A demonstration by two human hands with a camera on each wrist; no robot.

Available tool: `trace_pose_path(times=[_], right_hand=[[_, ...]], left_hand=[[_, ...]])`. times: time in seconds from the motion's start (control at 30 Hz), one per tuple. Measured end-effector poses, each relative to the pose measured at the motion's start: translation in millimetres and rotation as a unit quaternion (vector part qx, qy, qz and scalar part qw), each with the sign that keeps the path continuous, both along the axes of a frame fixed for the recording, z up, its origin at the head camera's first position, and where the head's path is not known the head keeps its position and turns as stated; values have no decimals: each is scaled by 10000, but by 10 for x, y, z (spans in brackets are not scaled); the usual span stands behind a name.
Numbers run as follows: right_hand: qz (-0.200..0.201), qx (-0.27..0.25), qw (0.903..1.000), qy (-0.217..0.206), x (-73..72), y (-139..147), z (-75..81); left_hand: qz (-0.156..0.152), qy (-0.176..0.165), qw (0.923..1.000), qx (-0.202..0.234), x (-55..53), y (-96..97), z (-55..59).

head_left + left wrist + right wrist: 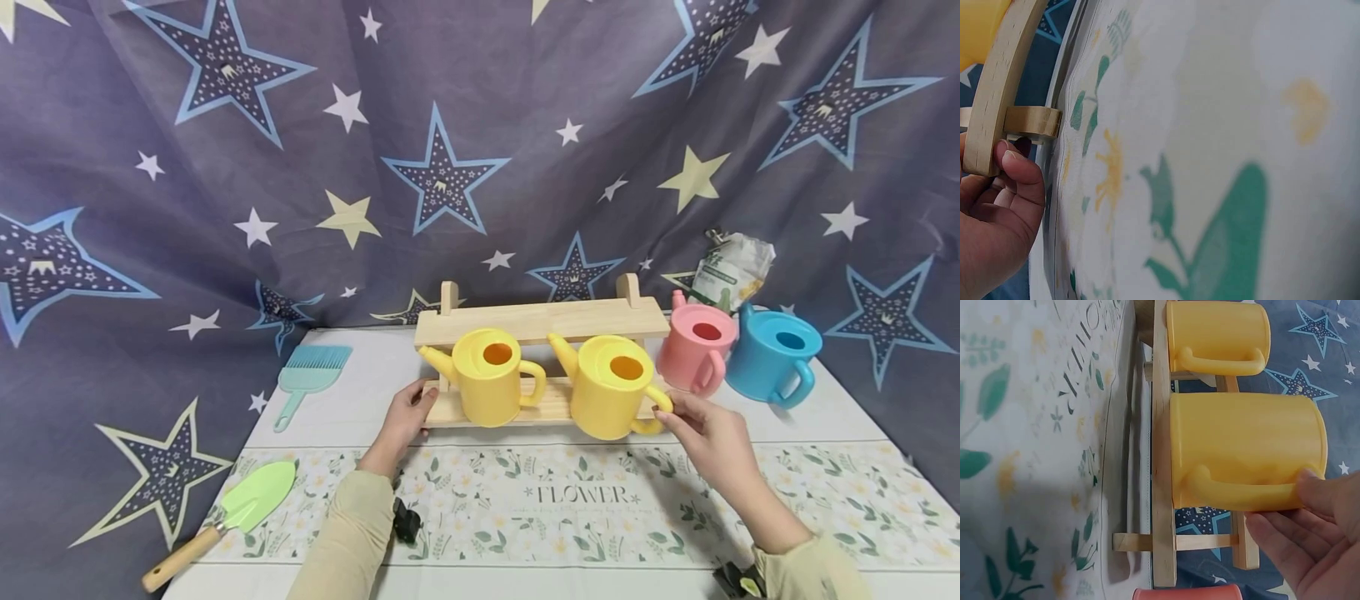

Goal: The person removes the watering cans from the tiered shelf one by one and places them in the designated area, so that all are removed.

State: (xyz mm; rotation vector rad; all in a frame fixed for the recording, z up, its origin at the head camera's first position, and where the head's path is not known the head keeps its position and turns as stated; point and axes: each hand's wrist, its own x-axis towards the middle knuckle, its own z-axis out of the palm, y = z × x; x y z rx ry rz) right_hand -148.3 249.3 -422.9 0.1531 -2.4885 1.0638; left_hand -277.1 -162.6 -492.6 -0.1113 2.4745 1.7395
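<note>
Two yellow watering cans stand side by side on the lower board of a two-tier wooden shelf [547, 323], spouts toward the left. My right hand [708, 429] pinches the handle of the right watering can [609, 400]; in the right wrist view, the thumb lies on the handle's top end and the fingers are beneath it. The left watering can [487, 392] is untouched by either hand. At the shelf's left end, my left hand [405, 421] grips the end of the lower board [997, 94] between thumb and fingers.
A pink watering can [693, 350] and a blue watering can [772, 354] stand right of the shelf, with a white bag [731, 271] behind them. On the left lie a teal brush [307, 379] and a green trowel [255, 496]. A flower-print runner [540, 533] crosses the table.
</note>
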Motion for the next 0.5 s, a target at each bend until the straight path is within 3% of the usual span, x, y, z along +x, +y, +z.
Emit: trace_pose_path(times=[0.33,0.5], right_hand=[[-643,40,9970,434,234,100,-18],[-986,-97,9942,416,334,177,-21]], left_hand=[[38,-9,10000,-56,-4,-3,-14],[17,0,10000,8,-4,-3,-8]])
